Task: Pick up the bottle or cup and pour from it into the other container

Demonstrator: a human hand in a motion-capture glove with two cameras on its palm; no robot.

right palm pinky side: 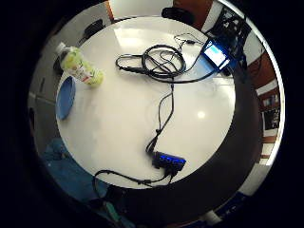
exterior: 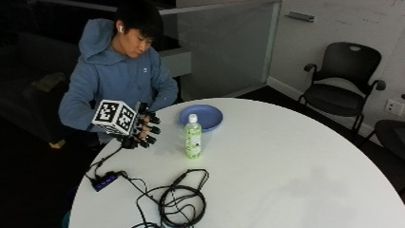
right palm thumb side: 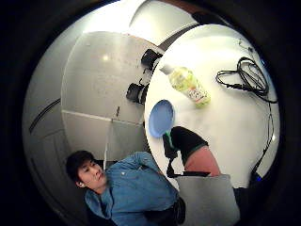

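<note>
A clear bottle [exterior: 193,138] of pale green drink with a white cap stands upright on the round white table [exterior: 284,156]. Just behind it lies a shallow blue bowl [exterior: 201,116], close to the person. My gloved right hand [exterior: 144,129] hovers over the table's edge to the left of the bottle, about a hand's width from it. Its fingers are loosely bent and hold nothing. The palm views show the bottle [right palm pinky side: 80,67] [right palm thumb side: 188,85] beside the blue bowl [right palm pinky side: 65,97] [right palm thumb side: 161,117] from some way off.
A coil of black cable [exterior: 181,200] lies on the near part of the table, joined to a small hub [exterior: 103,181] at its left edge. A device with a lit screen [right palm pinky side: 216,54] sits at the table's rim. Black chairs [exterior: 342,80] stand beyond the table.
</note>
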